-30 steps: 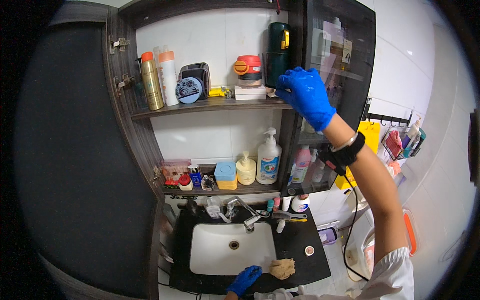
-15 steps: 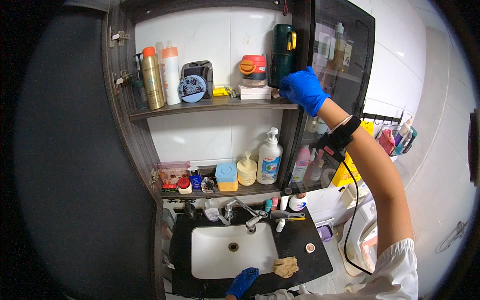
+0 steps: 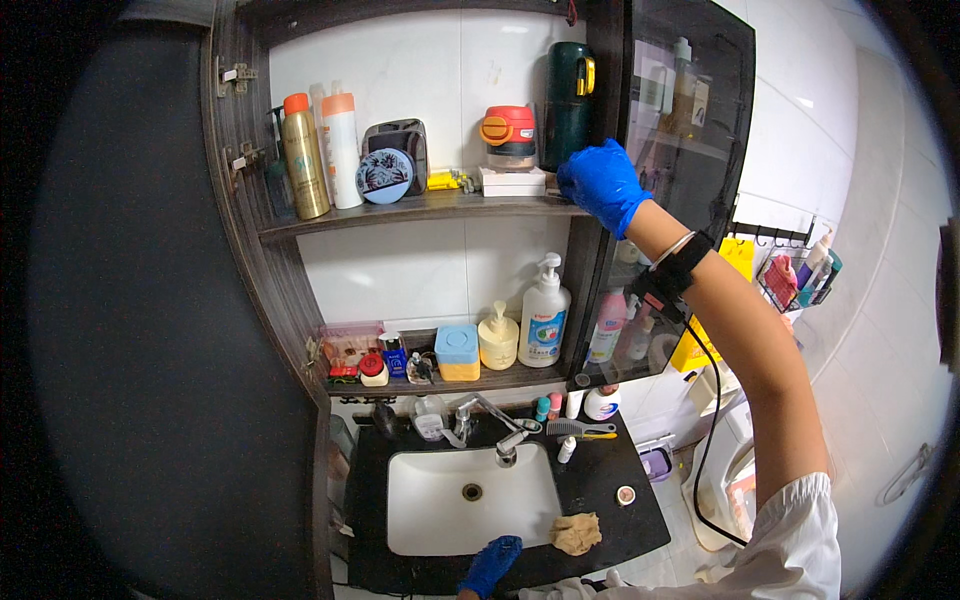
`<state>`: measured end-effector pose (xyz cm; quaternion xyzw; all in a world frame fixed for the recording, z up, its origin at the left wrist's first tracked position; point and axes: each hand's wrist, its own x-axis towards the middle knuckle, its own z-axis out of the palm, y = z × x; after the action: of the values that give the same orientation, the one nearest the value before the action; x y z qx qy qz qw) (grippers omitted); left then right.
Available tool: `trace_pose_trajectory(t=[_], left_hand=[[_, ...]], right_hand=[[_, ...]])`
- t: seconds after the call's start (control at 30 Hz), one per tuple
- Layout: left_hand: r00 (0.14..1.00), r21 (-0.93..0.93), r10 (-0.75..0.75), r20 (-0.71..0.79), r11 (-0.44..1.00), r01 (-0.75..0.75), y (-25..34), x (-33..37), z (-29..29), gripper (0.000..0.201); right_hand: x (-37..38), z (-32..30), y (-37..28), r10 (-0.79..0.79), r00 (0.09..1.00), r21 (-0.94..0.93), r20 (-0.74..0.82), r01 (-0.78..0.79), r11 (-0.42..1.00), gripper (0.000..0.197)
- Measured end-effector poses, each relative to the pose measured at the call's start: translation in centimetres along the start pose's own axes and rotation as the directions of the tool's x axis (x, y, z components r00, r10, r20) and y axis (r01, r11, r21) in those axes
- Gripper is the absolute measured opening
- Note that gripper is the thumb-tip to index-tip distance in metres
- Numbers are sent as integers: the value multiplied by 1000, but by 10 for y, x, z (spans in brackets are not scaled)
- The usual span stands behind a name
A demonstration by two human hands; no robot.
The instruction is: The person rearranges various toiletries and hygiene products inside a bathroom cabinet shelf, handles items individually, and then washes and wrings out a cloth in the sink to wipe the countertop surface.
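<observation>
My right hand, in a blue glove, is at the right end of the upper cabinet shelf. Its fingers are curled in front of the base of a tall dark green flask with a gold handle; whatever they may hold is hidden. Left of the hand, a red-lidded cup stands on a flat white box. Low in the picture, my left hand, also gloved in blue, is at the front rim of the white sink. How its fingers are set does not show clearly. A crumpled tan cloth lies beside it.
An open dark glass door stands right of my right hand. Spray cans and bottles fill the upper shelf's left; a pump bottle and jars line the lower shelf. The faucet, a comb and small bottles sit behind the sink.
The view has shifted slightly. My right hand has slipped a little lower against the flask's base, its fingers more curled. My left hand has stayed at the sink's front.
</observation>
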<state>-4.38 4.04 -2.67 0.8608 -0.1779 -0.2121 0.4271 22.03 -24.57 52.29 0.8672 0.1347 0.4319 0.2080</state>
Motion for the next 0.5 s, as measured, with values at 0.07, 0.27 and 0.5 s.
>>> trace_pose_trajectory(t=[0.07, 0.27, 0.5], left_hand=[[999, -53, -47, 9, 997, 47, 8, -1, -4, 51], [1000, -50, -3, -21, 999, 2, -1, 1, 2, 50], [997, -52, -75, -11, 996, 74, 40, -23, 7, 45]], right_hand=[[0, 0, -1, -15, 1000, 8, -9, 15, 1000, 16], [-4, -2, -11, 13, 1000, 179, 12, -14, 984, 11], [-38, -9, -12, 3, 997, 20, -79, -2, 1000, 13]])
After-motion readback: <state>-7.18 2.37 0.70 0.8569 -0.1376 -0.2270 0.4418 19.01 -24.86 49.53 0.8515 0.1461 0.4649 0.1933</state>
